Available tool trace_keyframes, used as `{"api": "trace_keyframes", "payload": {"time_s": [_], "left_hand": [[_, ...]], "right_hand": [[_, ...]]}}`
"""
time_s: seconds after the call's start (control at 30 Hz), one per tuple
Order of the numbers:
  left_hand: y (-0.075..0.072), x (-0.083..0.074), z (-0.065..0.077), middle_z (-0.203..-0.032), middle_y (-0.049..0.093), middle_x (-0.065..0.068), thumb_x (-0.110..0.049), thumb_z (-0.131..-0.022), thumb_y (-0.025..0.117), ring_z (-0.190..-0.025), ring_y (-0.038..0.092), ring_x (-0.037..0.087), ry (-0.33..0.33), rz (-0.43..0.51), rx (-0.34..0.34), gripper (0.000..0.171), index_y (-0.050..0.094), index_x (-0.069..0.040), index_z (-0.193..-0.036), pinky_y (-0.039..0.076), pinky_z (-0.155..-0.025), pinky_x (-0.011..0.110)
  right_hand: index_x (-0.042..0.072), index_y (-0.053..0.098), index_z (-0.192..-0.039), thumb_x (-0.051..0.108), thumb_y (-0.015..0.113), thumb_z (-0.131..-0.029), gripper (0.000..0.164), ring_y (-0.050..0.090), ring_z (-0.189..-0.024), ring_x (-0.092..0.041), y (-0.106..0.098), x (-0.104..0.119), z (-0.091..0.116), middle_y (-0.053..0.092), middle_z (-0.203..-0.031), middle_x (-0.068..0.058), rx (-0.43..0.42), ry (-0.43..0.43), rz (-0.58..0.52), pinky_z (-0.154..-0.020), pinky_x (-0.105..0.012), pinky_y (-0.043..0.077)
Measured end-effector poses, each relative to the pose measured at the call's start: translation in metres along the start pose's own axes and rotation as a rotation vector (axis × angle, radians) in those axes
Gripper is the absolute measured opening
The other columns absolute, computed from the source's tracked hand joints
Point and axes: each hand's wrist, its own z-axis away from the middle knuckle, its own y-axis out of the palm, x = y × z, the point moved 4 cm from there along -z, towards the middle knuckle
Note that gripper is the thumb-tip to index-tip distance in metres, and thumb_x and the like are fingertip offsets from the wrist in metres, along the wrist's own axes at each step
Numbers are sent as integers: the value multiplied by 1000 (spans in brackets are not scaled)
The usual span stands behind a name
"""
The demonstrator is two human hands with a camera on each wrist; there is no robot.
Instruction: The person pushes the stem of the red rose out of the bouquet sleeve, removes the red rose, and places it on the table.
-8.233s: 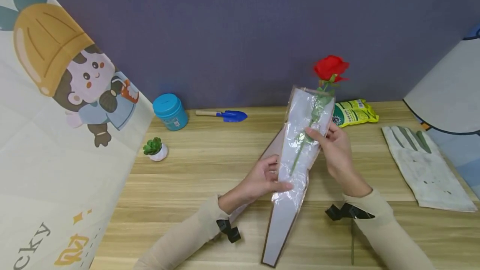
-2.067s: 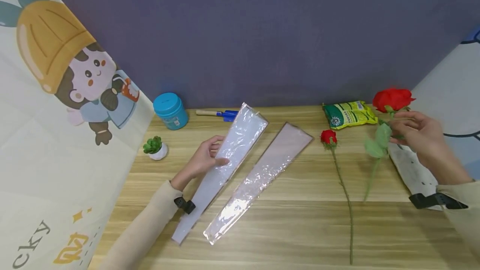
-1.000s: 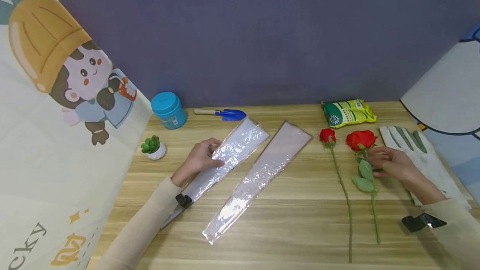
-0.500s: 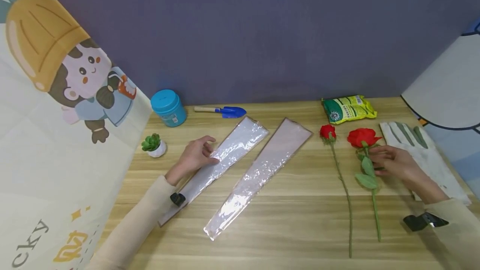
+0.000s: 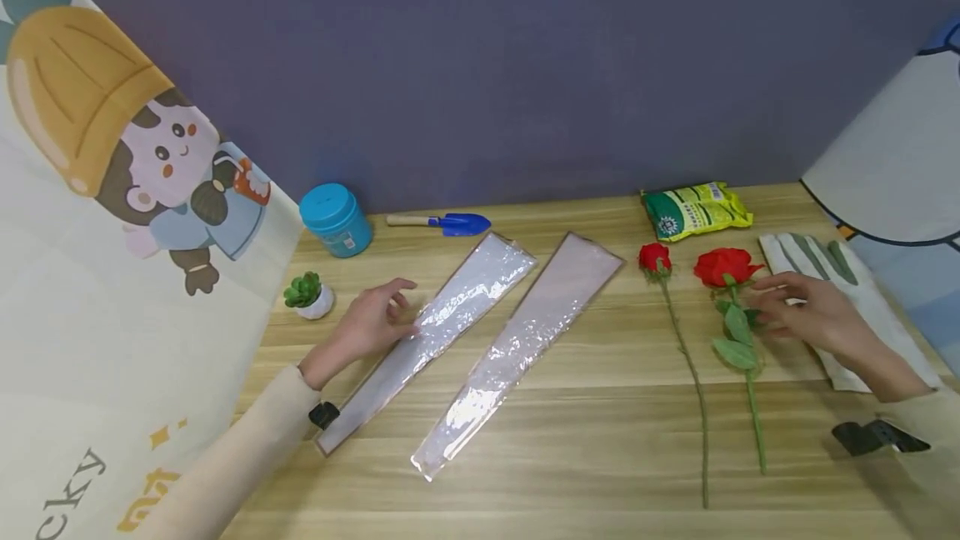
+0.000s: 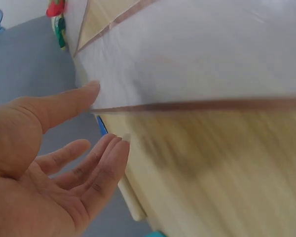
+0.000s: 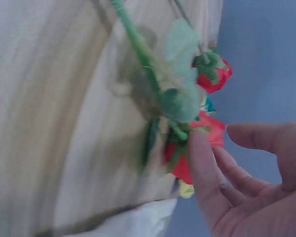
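Note:
Two long tapered clear flower sleeves lie slanted on the table, a left sleeve [image 5: 450, 307] and a right sleeve [image 5: 517, 348]. My left hand [image 5: 366, 325] hovers at the left sleeve's long edge with thumb and fingers apart, holding nothing; the left wrist view shows the gap between them. To the right lie two red artificial roses: a small-headed rose [image 5: 655, 257] on a thin stem and a larger leafy rose [image 5: 726, 267]. Beside the larger rose's leaves, my right hand [image 5: 813, 315] has loosely bent fingers and an empty gap before the thumb.
Along the back stand a blue lidded jar [image 5: 336, 220], a blue trowel [image 5: 461, 224] and a green-yellow packet [image 5: 696, 211]. A small potted succulent [image 5: 308, 295] sits at the left. White work gloves [image 5: 862, 323] lie under and beyond the right hand.
Earlier a rose was pulled from a sleeve. The larger rose was then laid beside the small one, and the left sleeve set down. Both hands have since let go and drawn outward.

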Motion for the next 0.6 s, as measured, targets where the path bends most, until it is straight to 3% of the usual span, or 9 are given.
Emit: {"api": "trace_keyframes", "payload": {"time_s": [0.2,0.33,0.5,0.6], "left_hand": [[-15,-7,9,-115,73,23,-13,-85,86,-97,73,35,40,-20,0,66,56,-2,-143,64,-82,45],[-21,-13,10,-116,72,24,-10,-85,86,-98,72,38,77,-24,-38,66,56,-2,-143,64,-82,47],[-13,-20,12,-124,69,19,-12,-89,83,-107,70,37,126,-45,-70,65,54,-6,-146,64,-85,46],[-7,-26,15,-131,67,16,-15,-90,82,-116,68,35,174,-83,-105,65,54,-9,-148,63,-92,47]], "right_hand": [[-9,50,-140,29,55,-109,50,70,-76,2,-2,19,4,61,-124,-36,-5,-29,70,-65,-32,65],[-5,56,-136,30,59,-106,47,73,-79,-13,1,39,4,63,-125,-36,-28,-79,177,-60,-29,59],[-2,64,-126,18,66,-103,31,73,-90,-40,12,61,6,70,-116,-32,-57,-178,281,-58,-23,53],[2,68,-119,14,72,-97,25,74,-87,-37,22,72,9,75,-111,-24,-95,-268,324,-61,-22,53]]}}
